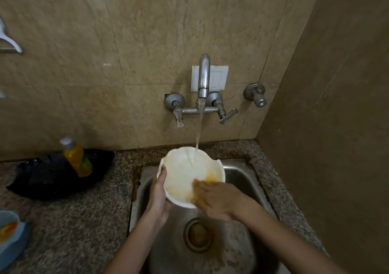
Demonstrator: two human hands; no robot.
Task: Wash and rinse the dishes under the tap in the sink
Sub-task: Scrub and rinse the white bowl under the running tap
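Note:
A white bowl (185,175) with a wavy rim and orange-yellow smears is held tilted over the steel sink (237,175), under water running from the wall tap (203,78). My left hand (157,198) grips the bowl's left rim, thumb on the inside edge. My right hand (214,200) lies inside the bowl's lower right, blurred, its fingers flat against the stained surface. The stream lands in the bowl's upper middle.
A yellow dish-soap bottle (77,158) stands in a black pan (56,175) on the granite counter (84,221) to the left. A light-blue dish (10,229) with orange residue sits at the far left edge. The sink drain (197,234) lies below the hands. A wall closes the right side.

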